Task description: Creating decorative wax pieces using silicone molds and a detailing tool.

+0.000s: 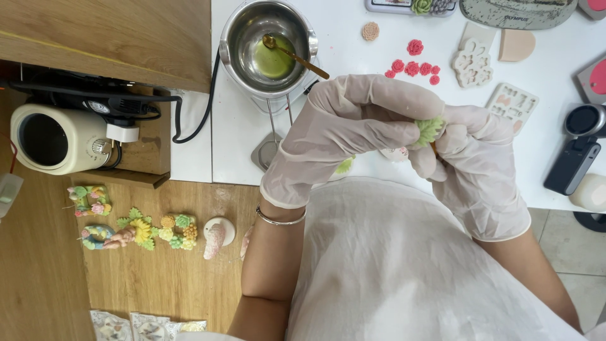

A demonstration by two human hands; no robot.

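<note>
A small green leaf-shaped piece (429,130), ridged and jagged at its edges, is sitting pinched between the gloved fingers (404,129) of both hands, held up above the near edge of the white bench (240,126), its lower part hidden.

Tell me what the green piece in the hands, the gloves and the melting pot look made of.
Green piece: likely wax or soap, matte, moulded into ridged leaf shapes. Gloves on left hand and right hand: thin translucent plastic or latex, wrinkled. Pot: polished metal, mirror-like reflections, holding glossy green liquid.
</note>
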